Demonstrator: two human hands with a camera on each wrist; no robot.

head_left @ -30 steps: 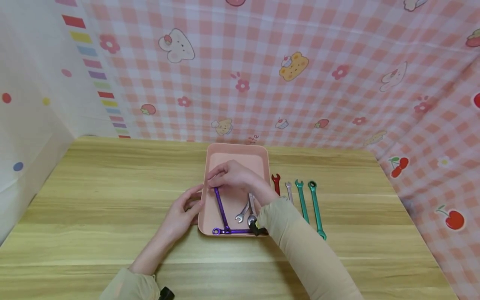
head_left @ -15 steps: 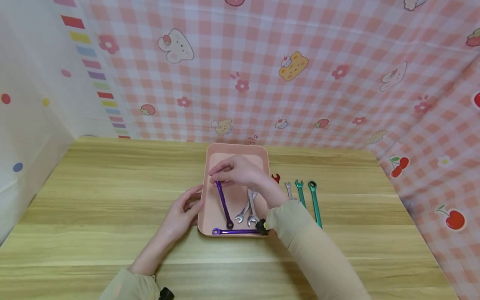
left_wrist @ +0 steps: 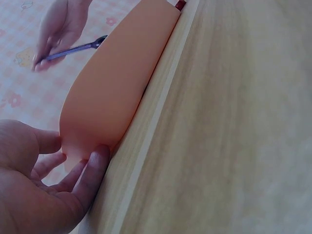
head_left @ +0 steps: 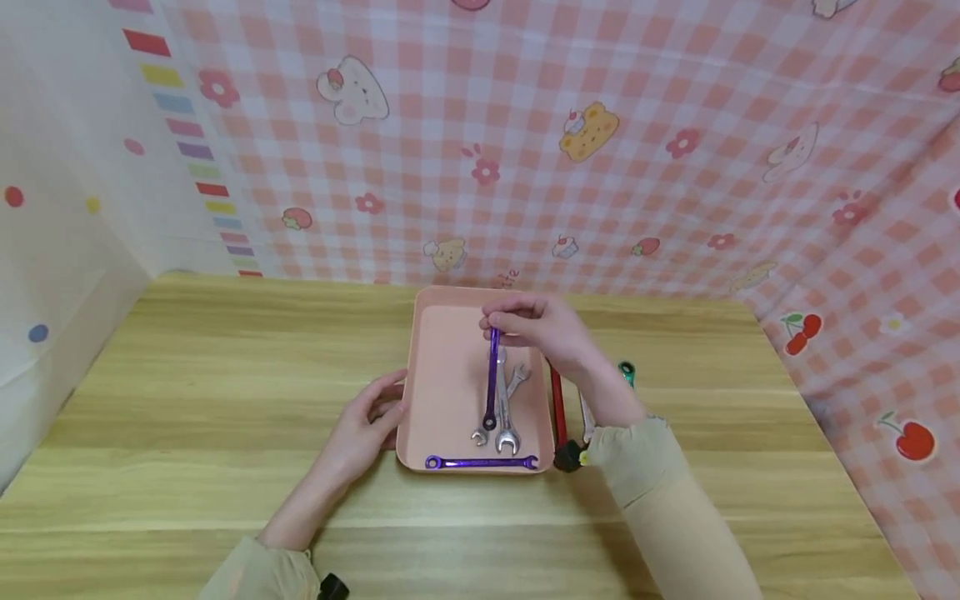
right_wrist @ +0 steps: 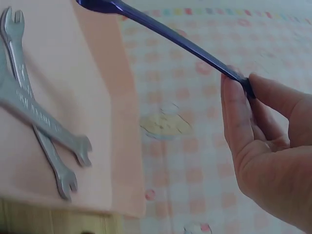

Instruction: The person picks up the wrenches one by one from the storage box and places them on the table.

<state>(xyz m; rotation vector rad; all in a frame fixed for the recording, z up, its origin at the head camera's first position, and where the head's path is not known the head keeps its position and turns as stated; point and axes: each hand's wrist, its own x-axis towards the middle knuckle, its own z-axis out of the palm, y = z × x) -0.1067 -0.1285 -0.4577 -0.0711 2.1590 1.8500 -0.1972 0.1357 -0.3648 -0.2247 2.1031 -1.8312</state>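
My right hand [head_left: 543,329] pinches a purple wrench [head_left: 492,379] by its upper end, between thumb and fingers. The wrench hangs with its ring end down above the pink tray [head_left: 442,350]. In the right wrist view the right hand [right_wrist: 273,141] is beside the tray, with the purple wrench [right_wrist: 175,36] slanting away. Two crossed silver wrenches [head_left: 504,408] lie in the tray beneath it. Another purple wrench [head_left: 480,462] lies along the tray's near edge. My left hand [head_left: 367,421] rests its fingertips against the tray's left outer wall, also shown by the left hand [left_wrist: 44,180] in its wrist view.
Right of the tray lie a red wrench [head_left: 558,404], a silver wrench [head_left: 586,417] and a green wrench [head_left: 627,372], partly hidden by the right arm. A pink checked cloth [head_left: 480,125] stands behind the wooden table [head_left: 262,350].
The right hand has lifted the purple wrench from the tray's left side and moved it to the right, over the silver wrenches. The left hand has stayed at the tray.
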